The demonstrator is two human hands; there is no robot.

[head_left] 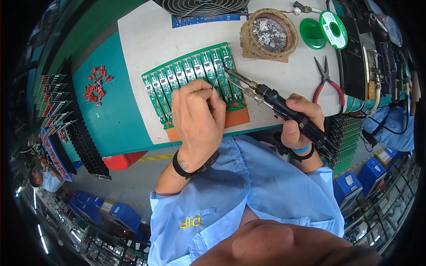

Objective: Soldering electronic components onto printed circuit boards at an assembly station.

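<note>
wearer's head (266,241) at the lower edge; beyond it, two hands apart, iron and wire converging over circuit boards.

the panel of green circuit boards (197,66) lies ahead, on an orange base (238,118), its long axis running left to right, right end farther away, its narrow strips pointing away and leaning left. the left hand (197,115) is nearer, overlapping the near edge and pinching a thin wire (214,84); the right hand (301,117), off the right end, grips a black soldering iron (280,103) angled up-left. tip contact: cannot tell.
</note>
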